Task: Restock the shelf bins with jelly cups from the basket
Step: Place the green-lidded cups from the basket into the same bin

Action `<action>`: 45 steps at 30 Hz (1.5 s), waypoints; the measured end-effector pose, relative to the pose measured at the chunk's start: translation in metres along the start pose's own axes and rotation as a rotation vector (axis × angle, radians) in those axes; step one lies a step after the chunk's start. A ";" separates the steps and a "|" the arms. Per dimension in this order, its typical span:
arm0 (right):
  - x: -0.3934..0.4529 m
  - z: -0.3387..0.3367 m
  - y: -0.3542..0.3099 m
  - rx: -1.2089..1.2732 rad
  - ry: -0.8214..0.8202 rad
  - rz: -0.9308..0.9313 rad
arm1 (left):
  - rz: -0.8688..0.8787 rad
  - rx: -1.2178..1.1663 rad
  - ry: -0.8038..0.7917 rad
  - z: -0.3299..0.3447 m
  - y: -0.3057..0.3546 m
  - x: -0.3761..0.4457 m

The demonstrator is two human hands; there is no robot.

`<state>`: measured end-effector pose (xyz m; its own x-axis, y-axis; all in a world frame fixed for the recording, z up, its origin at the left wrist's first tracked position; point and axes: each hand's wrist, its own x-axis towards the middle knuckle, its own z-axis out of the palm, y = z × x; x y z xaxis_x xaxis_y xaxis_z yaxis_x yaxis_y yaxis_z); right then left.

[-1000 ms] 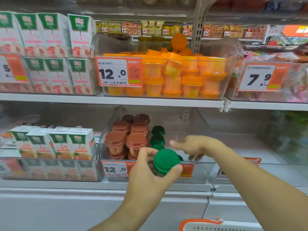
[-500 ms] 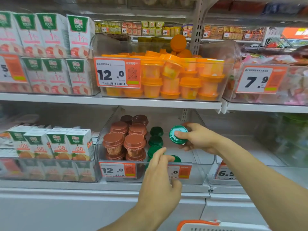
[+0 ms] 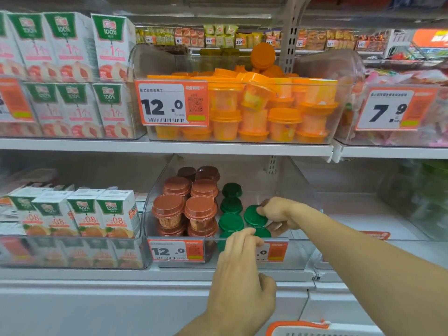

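Note:
A clear shelf bin (image 3: 299, 253) on the lower shelf holds brown-lidded jelly cups (image 3: 169, 208) on its left and a row of green-lidded jelly cups (image 3: 231, 221) down its middle. My right hand (image 3: 278, 213) reaches into the bin from the right and grips a green-lidded cup (image 3: 253, 214) set just right of that row. My left hand (image 3: 242, 275) reaches up over the bin's front wall. Its fingertips rest on a front green cup (image 3: 263, 232), and its thumb stays outside the wall. The basket (image 3: 315, 329), white with an orange rim, shows at the bottom edge.
Above sits a clear bin of orange jelly cups (image 3: 283, 117) with a 12.0 price tag (image 3: 172, 105). Juice cartons (image 3: 80, 212) fill the bins to the left. A clear bin (image 3: 388, 214) lies to the right. The upper shelf's edge (image 3: 169, 147) overhangs the lower bin.
My left hand has set its green cup down behind the bin's front wall. My right hand has lowered another green cup into the bin beside the green row.

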<state>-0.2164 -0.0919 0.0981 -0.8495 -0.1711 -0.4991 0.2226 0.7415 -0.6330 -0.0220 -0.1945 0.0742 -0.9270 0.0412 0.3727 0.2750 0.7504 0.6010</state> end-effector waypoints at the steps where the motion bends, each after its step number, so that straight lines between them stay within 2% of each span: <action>1: -0.001 0.000 0.001 -0.006 -0.024 0.006 | 0.000 0.003 -0.004 0.000 0.000 0.000; 4: 0.000 -0.001 -0.003 -0.053 -0.059 0.031 | 0.003 0.001 -0.009 0.001 0.000 0.000; 6: 0.003 0.000 -0.010 -0.134 -0.018 0.023 | 0.004 0.000 -0.005 0.001 0.001 0.001; 9: 0.013 0.007 -0.022 -0.263 0.169 -0.132 | 0.022 0.016 0.012 0.002 -0.001 0.002; 11: 0.018 0.012 -0.029 -0.278 0.224 -0.274 | 0.029 0.025 0.016 0.004 -0.002 0.001; 14: 0.029 0.018 -0.040 -0.210 0.204 -0.375 | 0.045 0.028 0.018 0.006 -0.004 0.001; 20: 0.052 0.028 -0.050 -0.347 0.142 -0.488 | 0.066 0.039 0.006 0.012 -0.005 0.002; 35: 0.038 0.029 -0.047 -0.515 0.173 -0.452 | 0.057 0.131 -0.028 0.012 -0.003 -0.002; 39: 0.006 0.014 -0.049 -0.487 0.273 -0.492 | 0.110 0.126 0.026 0.011 -0.001 -0.004; 42: -0.042 0.003 -0.030 -0.352 0.425 -0.692 | 0.216 0.072 0.062 0.015 0.002 -0.009; 43: -0.063 0.002 -0.018 -0.272 0.501 -0.786 | 0.212 0.057 0.018 0.018 0.005 -0.013; 45: -0.108 0.006 0.018 -0.107 0.668 -0.945 | 0.082 0.028 -0.167 0.032 0.010 -0.025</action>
<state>-0.1181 -0.0636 0.1373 -0.7460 -0.3327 0.5768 -0.6489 0.5576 -0.5177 -0.0041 -0.1672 0.0480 -0.9320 0.2100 0.2954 0.3460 0.7581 0.5528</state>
